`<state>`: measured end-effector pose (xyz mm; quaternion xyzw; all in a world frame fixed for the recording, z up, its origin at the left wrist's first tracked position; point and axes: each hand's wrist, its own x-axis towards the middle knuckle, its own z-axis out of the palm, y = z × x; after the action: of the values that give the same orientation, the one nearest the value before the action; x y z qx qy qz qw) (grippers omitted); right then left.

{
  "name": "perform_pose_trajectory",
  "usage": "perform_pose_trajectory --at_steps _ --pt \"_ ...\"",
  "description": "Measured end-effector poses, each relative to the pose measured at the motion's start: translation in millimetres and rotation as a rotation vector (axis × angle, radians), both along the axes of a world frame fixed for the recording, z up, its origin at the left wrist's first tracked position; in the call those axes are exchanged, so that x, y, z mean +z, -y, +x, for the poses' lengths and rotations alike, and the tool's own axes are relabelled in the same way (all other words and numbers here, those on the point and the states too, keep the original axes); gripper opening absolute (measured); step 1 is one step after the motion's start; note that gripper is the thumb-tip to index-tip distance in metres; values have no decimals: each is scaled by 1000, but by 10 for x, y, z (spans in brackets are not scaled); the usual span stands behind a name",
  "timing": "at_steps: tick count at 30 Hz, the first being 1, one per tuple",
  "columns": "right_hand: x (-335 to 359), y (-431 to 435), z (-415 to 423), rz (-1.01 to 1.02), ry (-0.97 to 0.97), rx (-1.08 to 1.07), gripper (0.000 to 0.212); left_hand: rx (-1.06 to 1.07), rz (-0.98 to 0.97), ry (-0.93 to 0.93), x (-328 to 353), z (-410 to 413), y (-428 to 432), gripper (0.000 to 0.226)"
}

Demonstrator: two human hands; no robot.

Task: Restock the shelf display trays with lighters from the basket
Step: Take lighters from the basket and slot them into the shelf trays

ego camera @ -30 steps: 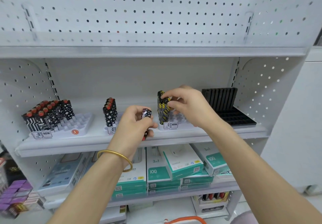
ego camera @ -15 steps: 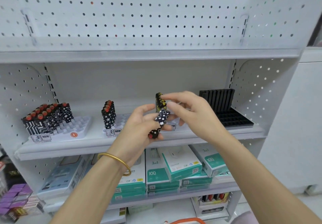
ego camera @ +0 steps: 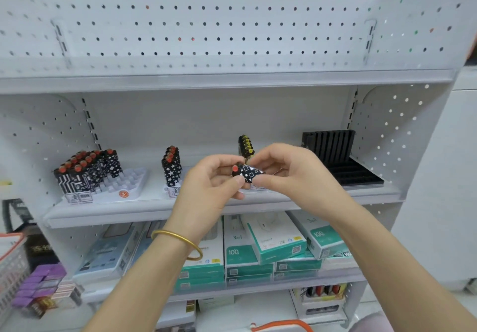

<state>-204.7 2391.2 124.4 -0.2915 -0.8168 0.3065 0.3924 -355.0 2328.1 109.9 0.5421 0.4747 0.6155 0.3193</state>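
Lighter (ego camera: 246,173), black with white squares and a red cap, lies almost level in the air at the middle of the view. It is in front of the middle shelf (ego camera: 129,214), with its cap turned toward 9 o'clock. The left hand (ego camera: 209,179) pinches the cap end, thumb below and fingers curled over the top. The right hand (ego camera: 291,174) pinches the other end, at 3 o'clock, with its fingertips closed on the body. The two hands nearly meet around it. A gold bangle (ego camera: 178,238) circles the left wrist, at 7 o'clock from the grip.

Just behind the hands, at 12 o'clock, a row of yellow-capped lighters (ego camera: 246,145) stands upright, and the hands mostly hide its tray. At 9 o'clock a short column of star-patterned lighters (ego camera: 171,166) with red caps stands in the middle tray (ego camera: 174,191). Only that tray's front label shows clearly. Farther toward 9 o'clock the white left tray (ego camera: 129,184) holds a block of red-capped patterned lighters (ego camera: 87,169) at its back left, and open sockets show at its front right. At 3 o'clock a black tray (ego camera: 356,174) with a slatted back wall sits on the same shelf, well apart from the hands.

At 6 o'clock white-and-teal boxes (ego camera: 276,244) are stacked on the lower shelf. At 8 o'clock, at the edge of the view, stands a white mesh basket (ego camera: 10,262) with an orange rim, but I cannot tell what it holds.
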Motion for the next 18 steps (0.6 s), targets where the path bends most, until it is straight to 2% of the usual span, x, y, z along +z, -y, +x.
perform_pose_trajectory --at_steps 4,7,11,14,18 --pt "88 60 -355 -58 6 117 39 219 76 -55 -58 -265 114 30" --pt "125 -19 -607 -80 -53 106 48 481 123 -344 -158 -530 185 27" --pt "120 -55 -938 -107 -120 119 35 636 148 -658 -340 -798 234 22" --pt "149 38 -1258 -95 -162 184 27 774 130 -761 -431 -958 302 26" --pt "246 100 -1786 58 -128 172 22 925 93 -915 -513 -1257 436 28"
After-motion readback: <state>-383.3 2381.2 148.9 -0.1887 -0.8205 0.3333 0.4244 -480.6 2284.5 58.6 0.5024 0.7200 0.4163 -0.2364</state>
